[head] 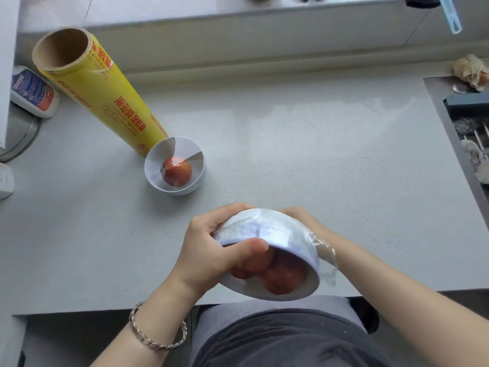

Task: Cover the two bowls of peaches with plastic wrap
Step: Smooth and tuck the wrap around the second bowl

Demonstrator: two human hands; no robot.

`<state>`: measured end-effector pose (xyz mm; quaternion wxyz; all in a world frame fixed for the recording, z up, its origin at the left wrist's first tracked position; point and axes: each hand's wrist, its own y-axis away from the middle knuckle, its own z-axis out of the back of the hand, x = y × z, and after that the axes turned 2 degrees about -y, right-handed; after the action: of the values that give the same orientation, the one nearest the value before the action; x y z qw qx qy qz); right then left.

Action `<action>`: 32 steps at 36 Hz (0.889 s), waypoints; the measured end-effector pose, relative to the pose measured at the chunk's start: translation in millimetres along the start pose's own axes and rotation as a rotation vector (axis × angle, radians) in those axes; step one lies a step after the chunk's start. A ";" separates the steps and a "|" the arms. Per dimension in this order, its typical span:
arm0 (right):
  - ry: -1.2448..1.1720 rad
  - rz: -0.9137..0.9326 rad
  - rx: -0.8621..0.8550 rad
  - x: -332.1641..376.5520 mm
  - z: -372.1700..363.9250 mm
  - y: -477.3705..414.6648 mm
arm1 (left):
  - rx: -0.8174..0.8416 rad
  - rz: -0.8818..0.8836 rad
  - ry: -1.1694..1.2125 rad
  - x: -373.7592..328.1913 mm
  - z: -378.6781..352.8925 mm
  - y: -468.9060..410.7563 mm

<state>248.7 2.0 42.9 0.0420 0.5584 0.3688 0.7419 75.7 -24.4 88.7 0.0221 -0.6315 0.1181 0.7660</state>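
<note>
At the near edge of the counter (291,141), the left hand (211,250) grips the near bowl (264,229); its thumb lies across the rim onto the film and its fingers curl round the underside. The right hand (304,221) cups the far right wall, its fingers wrapped behind and their tips out of sight. The near bowl is held off the counter, tipped with its mouth toward the person; peaches (280,276) rest against the lower wall behind the plastic wrap (326,256), and a crumpled loose tail of wrap hangs by the right wrist.

Handling, as judged: the bowl is rigid and smooth, likely slippery under film; the fruit adds moderate weight and may roll when tipped; hold it by the wall and base with both hands, never by the film. The wrap is thin and clingy and puckers or tears readily; smooth it flat against the outer wall.

Farther left, the far bowl (195,181) stands on the counter holding a single peach (176,172); glare lines suggest film across its mouth. The yellow roll (105,96) stands upright just behind it, its base hidden by the bowl.

Not determinable: the seal beneath the near bowl; the peach count; whether the far bowl's film clings all round.
</note>
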 end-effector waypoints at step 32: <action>-0.380 0.239 0.143 7.9 14.2 34.3 | -0.186 0.203 0.220 25.1 -0.1 -8.5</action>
<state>270.0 -12.0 71.1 -0.0172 0.7291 0.3372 0.5953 72.3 -19.1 62.9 -0.1269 -0.6958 0.1113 0.6981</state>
